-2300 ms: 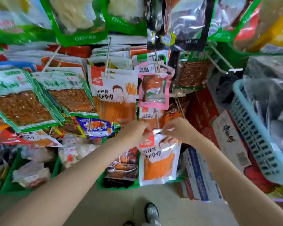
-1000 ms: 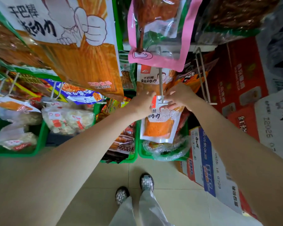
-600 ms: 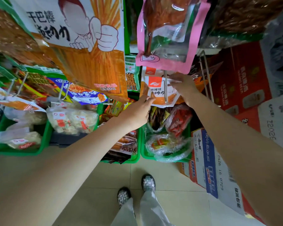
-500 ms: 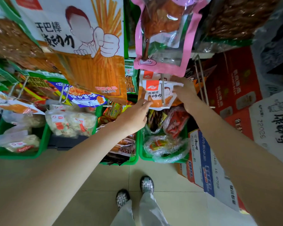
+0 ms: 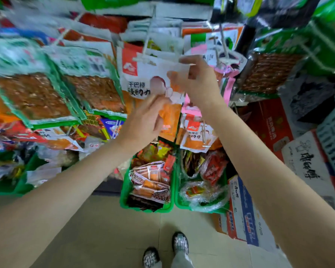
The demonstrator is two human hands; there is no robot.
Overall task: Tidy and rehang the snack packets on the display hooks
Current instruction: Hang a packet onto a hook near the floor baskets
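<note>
1. The right hand (image 5: 198, 82) has its grip on the upper right corner of a big white and orange snack packet (image 5: 143, 78), thumb in front and fingers behind the packet's edge.
2. The left hand (image 5: 143, 120) is raised to the lower part of the same packet, fingers half curled against it; motion blur hides whether its grip is holding the packet or only touching it.
3. That packet hangs from a white display hook (image 5: 146, 55) in the middle of the rack, between green-edged packets (image 5: 37, 97) on its left and a pink packet (image 5: 227, 84) on its right.
4. Below it, a smaller orange and white packet (image 5: 196, 134) hangs on a lower hook (image 5: 204, 136).
5. Two green baskets (image 5: 124, 202) full of small snacks stand on the floor under the rack, side by side.
6. Cardboard boxes (image 5: 244, 213) lean at the right, next to a pale blue crate (image 5: 333, 140).
7. The person's shoes (image 5: 179, 243) show on the tiled floor.
</note>
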